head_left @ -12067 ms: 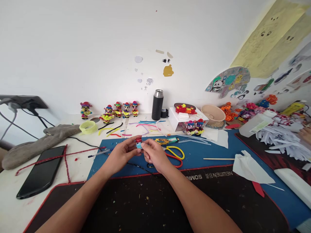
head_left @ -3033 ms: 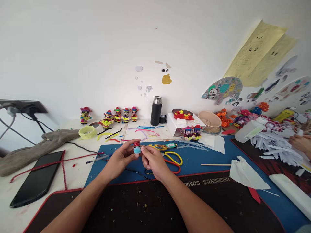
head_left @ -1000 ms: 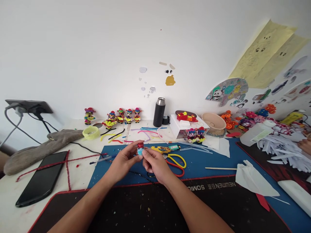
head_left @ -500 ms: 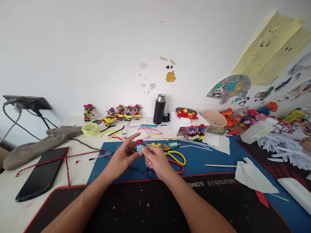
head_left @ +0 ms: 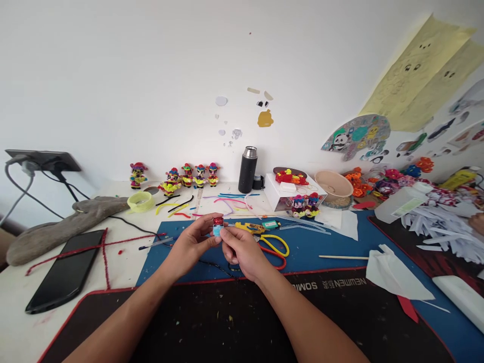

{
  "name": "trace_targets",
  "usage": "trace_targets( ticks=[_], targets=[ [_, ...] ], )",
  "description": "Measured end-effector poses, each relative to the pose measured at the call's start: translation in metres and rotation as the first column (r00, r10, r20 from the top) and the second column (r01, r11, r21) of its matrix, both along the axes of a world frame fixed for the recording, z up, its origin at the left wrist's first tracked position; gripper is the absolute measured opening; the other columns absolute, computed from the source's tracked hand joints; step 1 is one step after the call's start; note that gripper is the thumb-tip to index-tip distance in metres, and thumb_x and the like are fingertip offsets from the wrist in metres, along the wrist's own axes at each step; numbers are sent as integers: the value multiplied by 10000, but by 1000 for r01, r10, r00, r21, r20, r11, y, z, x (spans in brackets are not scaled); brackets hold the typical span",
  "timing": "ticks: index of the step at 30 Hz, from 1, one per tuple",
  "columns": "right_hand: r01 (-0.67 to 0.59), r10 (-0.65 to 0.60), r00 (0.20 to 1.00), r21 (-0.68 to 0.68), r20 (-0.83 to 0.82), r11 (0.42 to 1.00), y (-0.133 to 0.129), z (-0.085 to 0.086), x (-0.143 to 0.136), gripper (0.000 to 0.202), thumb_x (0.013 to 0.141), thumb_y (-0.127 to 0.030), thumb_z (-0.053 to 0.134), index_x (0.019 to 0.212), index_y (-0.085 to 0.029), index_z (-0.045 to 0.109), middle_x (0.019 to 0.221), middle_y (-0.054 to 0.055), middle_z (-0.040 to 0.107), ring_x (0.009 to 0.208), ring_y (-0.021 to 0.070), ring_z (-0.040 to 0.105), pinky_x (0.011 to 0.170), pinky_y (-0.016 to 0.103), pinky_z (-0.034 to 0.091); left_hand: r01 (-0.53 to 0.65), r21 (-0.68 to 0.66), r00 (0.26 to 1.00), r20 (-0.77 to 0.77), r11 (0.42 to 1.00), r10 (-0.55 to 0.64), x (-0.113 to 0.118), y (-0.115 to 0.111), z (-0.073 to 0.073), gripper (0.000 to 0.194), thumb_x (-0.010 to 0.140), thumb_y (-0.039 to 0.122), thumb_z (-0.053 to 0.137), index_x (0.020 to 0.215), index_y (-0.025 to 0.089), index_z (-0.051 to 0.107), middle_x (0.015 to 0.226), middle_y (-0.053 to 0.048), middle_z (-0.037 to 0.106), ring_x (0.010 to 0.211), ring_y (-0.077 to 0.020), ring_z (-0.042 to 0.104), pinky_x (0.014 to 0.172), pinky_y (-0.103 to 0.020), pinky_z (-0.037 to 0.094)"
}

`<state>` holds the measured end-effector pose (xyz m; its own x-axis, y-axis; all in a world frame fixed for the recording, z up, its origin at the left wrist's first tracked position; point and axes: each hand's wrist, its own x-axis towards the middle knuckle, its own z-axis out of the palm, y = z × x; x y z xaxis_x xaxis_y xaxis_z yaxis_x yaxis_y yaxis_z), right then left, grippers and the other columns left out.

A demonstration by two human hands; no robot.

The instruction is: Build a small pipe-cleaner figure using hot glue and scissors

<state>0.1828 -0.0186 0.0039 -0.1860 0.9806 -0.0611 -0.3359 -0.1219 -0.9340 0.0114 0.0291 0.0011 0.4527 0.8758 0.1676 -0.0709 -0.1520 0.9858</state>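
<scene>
Between my two hands is a small figure (head_left: 217, 231), red on top and light blue below, probably made of pipe cleaner like the dolls nearby. My left hand (head_left: 194, 244) grips it from the left, thumb at its base and fingers curled behind. My right hand (head_left: 244, 249) pinches its right side between thumb and bent fingers. The fingers hide part of it. Just beyond the hands lie a yellow tool (head_left: 250, 228), a green and white lighter-like item (head_left: 270, 225) and scissors with yellow and red handles (head_left: 278, 244).
Several finished dolls (head_left: 188, 176) stand by the wall, and two more (head_left: 305, 205) are beside a white box (head_left: 274, 194). Pipe cleaners (head_left: 227, 204) lie near a black thermos (head_left: 248, 170). A phone (head_left: 66, 272) is at left, a wooden stick (head_left: 342, 257) and tissue (head_left: 395, 275) at right.
My left fingers, raised and spread before, have come down and curled around the figure. My right hand keeps its pinch in nearly the same place.
</scene>
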Motion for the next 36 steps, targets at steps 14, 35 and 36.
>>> trace_targets(
  ticks=[14,35,36],
  targets=[
    [34,-34,999,11,1,999,3,-2,1,533,799,-678,806,712,-210,568,432,-110,391,387,62,249,415,250,172,-17,8,1000,7,1000,17,1,-1,0,558,828,380,861,1344,256,688,1306,-94,739,1218,-308,671,1038,-434,552],
    [21,-20,1000,-8,3,1000,5,-6,5,500,785,-634,837,900,-158,736,416,-131,341,385,65,226,431,252,154,-8,-22,1000,18,1000,8,3,-1,-4,555,810,315,859,1337,265,691,1365,-80,730,1248,-288,665,1077,-426,535],
    [20,-20,1000,-4,6,1000,6,-6,5,500,786,-636,836,895,-158,736,418,-130,339,384,64,229,431,252,151,-8,-22,1000,13,1000,8,3,-1,-4,560,811,315,855,1343,265,686,1366,-79,728,1239,-288,667,1061,-424,545]
  ],
)
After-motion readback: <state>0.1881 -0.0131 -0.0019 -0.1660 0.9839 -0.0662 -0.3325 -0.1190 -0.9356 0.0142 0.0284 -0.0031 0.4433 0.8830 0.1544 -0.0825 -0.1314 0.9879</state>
